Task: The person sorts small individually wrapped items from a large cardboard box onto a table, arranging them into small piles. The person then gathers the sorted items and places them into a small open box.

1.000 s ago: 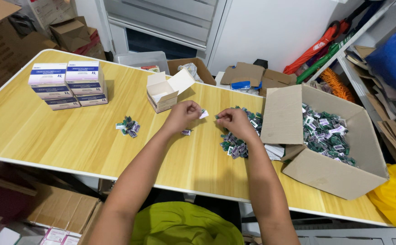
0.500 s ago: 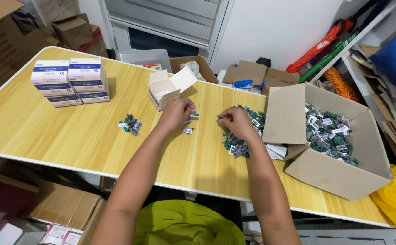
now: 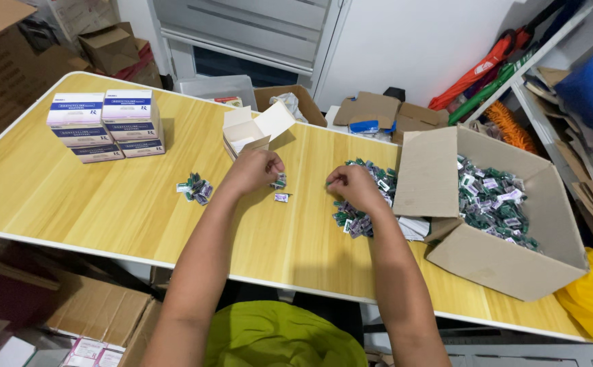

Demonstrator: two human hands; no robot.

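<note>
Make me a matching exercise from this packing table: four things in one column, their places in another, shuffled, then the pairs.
Things:
1. stacked boxes
2. small open box
3. big cardboard box
4. small heap of sachets

Places:
A. right end of the table, part filled with sachets
B. far left of the table
C. left of the left hand
D. just beyond the left hand

Pairs: 1-B, 2-D, 3-A, 4-C
</note>
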